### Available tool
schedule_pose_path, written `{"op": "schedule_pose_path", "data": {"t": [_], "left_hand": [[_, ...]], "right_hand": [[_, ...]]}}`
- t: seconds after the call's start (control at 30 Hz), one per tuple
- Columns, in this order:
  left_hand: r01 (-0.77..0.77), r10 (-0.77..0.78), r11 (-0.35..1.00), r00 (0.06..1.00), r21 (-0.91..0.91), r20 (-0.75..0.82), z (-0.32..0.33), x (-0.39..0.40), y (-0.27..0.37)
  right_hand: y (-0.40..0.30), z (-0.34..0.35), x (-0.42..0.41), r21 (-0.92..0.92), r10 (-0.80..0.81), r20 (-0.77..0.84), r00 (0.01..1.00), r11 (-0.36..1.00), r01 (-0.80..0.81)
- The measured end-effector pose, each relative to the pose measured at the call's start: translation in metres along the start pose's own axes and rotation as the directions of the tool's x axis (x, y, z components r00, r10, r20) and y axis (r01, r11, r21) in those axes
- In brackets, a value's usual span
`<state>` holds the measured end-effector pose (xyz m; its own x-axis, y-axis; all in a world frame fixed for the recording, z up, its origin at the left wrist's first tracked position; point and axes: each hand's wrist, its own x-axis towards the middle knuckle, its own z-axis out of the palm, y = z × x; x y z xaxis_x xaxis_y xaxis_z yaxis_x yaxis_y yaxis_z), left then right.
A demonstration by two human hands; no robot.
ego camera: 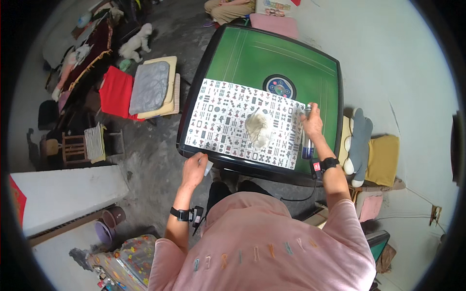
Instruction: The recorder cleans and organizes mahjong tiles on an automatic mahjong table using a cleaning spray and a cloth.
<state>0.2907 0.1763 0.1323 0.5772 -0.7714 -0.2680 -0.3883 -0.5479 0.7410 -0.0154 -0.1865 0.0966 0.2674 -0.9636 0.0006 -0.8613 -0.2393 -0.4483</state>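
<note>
Mahjong tiles (218,120), face up in tight rows, cover the near left part of a green-topped mahjong table (236,54). On the tiles lies a crumpled whitish cloth (259,129). My right hand (312,122) grips the upper part of a spray can (307,147) at the right end of the tiles. The can's silver top points away from me and its blue end towards me; whether it touches the table I cannot tell. My left hand (194,169), just off the table's near left edge, holds a small white object (208,168), mostly hidden by the fingers.
A round control panel (279,87) sits mid-table. Left of the table are a cushioned chair (151,89) with red cloth and a white dog (136,43). A seated person (229,11) is beyond the far edge. A grey plush toy (358,145) lies at right.
</note>
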Motion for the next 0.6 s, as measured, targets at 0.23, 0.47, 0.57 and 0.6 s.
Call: {"op": "schedule_pose_path", "data": {"t": [0.23, 0.47, 0.57, 0.6], "left_hand": [[0.033, -0.033, 0.999, 0.999, 0.015, -0.025, 0.016, -0.001, 0.003], [0.051, -0.050, 0.998, 0.998, 0.037, -0.039, 0.019, -0.019, -0.003], [0.073, -0.068, 0.996, 0.994, 0.053, -0.081, 0.003, -0.022, -0.004], [0.093, -0.087, 0.995, 0.990, 0.048, -0.107, -0.001, -0.025, -0.005]], "right_hand": [[-0.026, 0.014, 0.021, 0.037, -0.040, 0.034, 0.999, 0.999, 0.039], [-0.068, 0.058, 0.032, 0.117, -0.204, 0.080, 0.976, 0.974, 0.194], [-0.094, 0.066, 0.020, 0.115, -0.287, 0.098, 0.953, 0.954, 0.275], [-0.103, 0.066, 0.012, 0.125, -0.321, 0.137, 0.937, 0.944, 0.305]]}}
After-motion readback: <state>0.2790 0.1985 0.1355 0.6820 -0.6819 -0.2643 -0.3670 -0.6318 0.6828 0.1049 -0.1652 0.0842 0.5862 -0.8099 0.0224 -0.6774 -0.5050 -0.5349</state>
